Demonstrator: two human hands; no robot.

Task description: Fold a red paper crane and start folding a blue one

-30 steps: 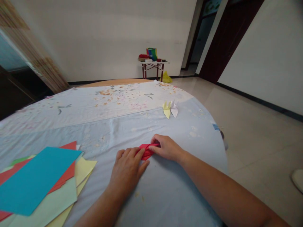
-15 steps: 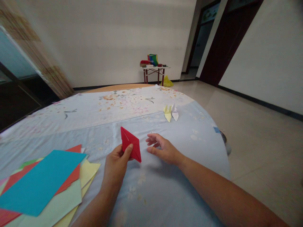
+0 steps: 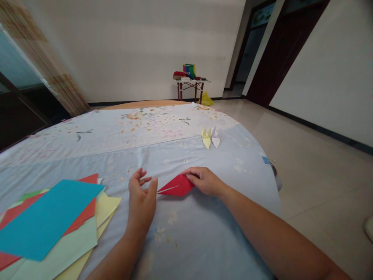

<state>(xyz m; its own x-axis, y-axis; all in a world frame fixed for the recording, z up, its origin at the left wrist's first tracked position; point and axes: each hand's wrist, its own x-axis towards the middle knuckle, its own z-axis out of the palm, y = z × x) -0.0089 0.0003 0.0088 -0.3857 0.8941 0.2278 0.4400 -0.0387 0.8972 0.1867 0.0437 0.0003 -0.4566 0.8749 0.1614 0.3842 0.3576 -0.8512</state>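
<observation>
Along the near left edge of the table lies an untidy stack of coloured sheets, a blue sheet uppermost. The left hand, thumb and fingers spread, is just beside the pointed tip of the red folded paper. The right hand pinches its other end. Farther off, toward the right edge, a yellow folded figure sits beside a white one

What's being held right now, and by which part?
The right hand holds the red, pointed folded paper by its right end; the open left hand holds nothing.
</observation>
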